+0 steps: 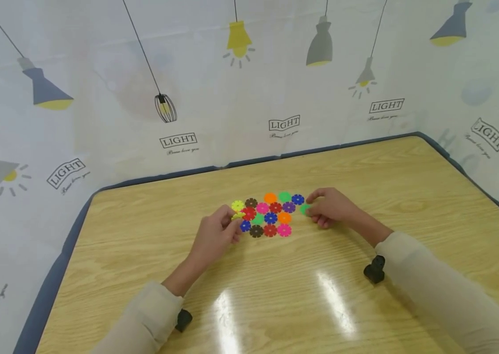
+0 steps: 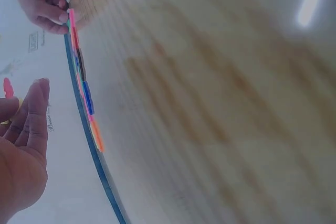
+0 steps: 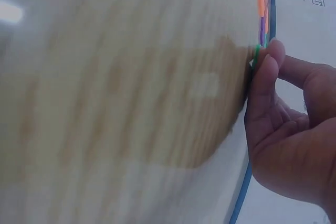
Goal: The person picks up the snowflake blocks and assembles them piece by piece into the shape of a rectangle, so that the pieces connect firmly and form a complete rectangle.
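Notched plastic snowflake discs in several colours lie flat in rough rows mid-table, among them an orange disc point(image 1: 270, 197) and a pink disc point(image 1: 284, 230). My left hand point(image 1: 217, 232) pinches a yellow disc point(image 1: 237, 216) at the left end of the rows. A red disc point(image 1: 248, 213) meets its edge, and in the left wrist view this red disc point(image 2: 8, 87) stands above the fingertips, off the table. At the right end, thumb and fingers of my right hand point(image 1: 330, 206) pinch a green disc point(image 1: 306, 210) close to the tabletop, apart from a purple disc point(image 1: 289, 207).
The wood-grain table point(image 1: 143, 255) has a dark blue edge strip point(image 1: 169, 175) along its back. Behind it hangs a white wall covering point(image 1: 214, 108) printed with lamps. Black wrist devices point(image 1: 374, 269) sit under both sleeves.
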`<state>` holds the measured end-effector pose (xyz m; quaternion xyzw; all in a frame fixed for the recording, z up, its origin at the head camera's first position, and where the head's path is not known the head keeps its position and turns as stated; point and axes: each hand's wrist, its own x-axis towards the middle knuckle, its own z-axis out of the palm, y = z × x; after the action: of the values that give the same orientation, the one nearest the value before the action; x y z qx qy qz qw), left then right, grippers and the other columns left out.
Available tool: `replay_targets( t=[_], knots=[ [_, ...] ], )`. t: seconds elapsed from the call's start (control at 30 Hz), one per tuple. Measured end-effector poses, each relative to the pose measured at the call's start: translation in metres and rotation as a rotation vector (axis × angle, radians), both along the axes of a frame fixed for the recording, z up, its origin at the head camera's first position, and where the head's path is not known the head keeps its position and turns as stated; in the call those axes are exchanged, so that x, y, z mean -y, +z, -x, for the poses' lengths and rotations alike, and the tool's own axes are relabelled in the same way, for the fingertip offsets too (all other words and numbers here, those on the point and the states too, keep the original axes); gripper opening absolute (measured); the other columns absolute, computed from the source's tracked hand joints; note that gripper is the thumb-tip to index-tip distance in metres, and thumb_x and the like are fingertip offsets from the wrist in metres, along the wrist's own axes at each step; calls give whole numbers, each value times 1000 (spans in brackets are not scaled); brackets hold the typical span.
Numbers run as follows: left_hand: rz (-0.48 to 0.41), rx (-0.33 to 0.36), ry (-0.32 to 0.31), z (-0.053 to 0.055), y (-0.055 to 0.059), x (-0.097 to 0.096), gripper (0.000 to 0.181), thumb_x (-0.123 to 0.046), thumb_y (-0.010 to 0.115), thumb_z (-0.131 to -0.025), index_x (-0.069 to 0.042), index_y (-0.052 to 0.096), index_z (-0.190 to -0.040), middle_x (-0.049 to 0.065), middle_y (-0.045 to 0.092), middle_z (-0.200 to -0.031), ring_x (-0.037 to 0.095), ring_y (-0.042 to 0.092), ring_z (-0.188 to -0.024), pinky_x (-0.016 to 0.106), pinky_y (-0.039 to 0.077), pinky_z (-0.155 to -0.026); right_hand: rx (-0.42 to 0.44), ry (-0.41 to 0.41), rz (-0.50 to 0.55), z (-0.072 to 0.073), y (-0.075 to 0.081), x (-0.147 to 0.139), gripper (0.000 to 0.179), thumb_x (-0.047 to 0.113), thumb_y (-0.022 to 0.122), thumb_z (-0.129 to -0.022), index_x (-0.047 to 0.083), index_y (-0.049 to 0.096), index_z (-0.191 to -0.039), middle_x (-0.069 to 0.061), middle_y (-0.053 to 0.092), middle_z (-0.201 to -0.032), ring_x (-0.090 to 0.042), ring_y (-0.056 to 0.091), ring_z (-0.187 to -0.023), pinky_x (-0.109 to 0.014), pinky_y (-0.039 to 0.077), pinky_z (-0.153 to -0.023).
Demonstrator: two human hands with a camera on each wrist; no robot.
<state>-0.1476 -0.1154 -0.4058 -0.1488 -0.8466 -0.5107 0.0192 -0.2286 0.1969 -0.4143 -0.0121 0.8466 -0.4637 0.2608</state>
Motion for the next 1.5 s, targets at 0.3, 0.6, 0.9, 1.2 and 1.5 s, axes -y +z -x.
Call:
replay_targets(
  t=[0.3, 0.6, 0.9, 1.2, 1.5],
  knots=[
    [-35, 33, -21, 0, 5, -2, 11, -11, 54, -100, -5, 54, -91, 19, 68, -75, 23, 67, -63, 29, 57, -58, -1, 83, -94, 1, 7, 4, 23, 14, 68, -91, -5, 57, -98, -4, 58, -62, -12, 53, -47, -25, 50, -49],
    [-231, 268, 34, 4, 14, -8, 16, -11, 53, -100, 0, 54, -90, 15, 68, -71, 26, 68, -60, 39, 59, -61, -11, 141, -15, -7, 23, 7, 24, 19, 55, -100, -4, 60, -102, -10, 69, -77, -14, 62, -57, -29, 55, -56],
    [-392, 417, 54, 6, 25, -14, 17, -11, 51, -101, -1, 51, -88, 9, 68, -68, 17, 66, -55, 32, 58, -58, -53, 158, 106, -13, 42, 18, 31, 24, 50, -102, -5, 60, -102, -9, 68, -85, -24, 65, -72, -38, 58, -73],
    [-412, 423, 20, 6, 30, -20, 19, -11, 53, -100, 2, 52, -87, 6, 63, -61, 15, 61, -49, 27, 55, -52, -41, 209, 228, -24, 62, 38, 32, 26, 56, -99, -6, 59, -101, -9, 66, -77, -20, 63, -65, -35, 57, -69],
    [-385, 411, -12, 6, 34, -25, 22, -12, 52, -101, 2, 52, -84, 5, 61, -58, 13, 56, -45, 25, 51, -49, -22, 245, 271, -29, 68, 53, 28, 27, 61, -97, 0, 62, -88, -10, 65, -75, -21, 64, -62, -44, 58, -71]
  ],
)
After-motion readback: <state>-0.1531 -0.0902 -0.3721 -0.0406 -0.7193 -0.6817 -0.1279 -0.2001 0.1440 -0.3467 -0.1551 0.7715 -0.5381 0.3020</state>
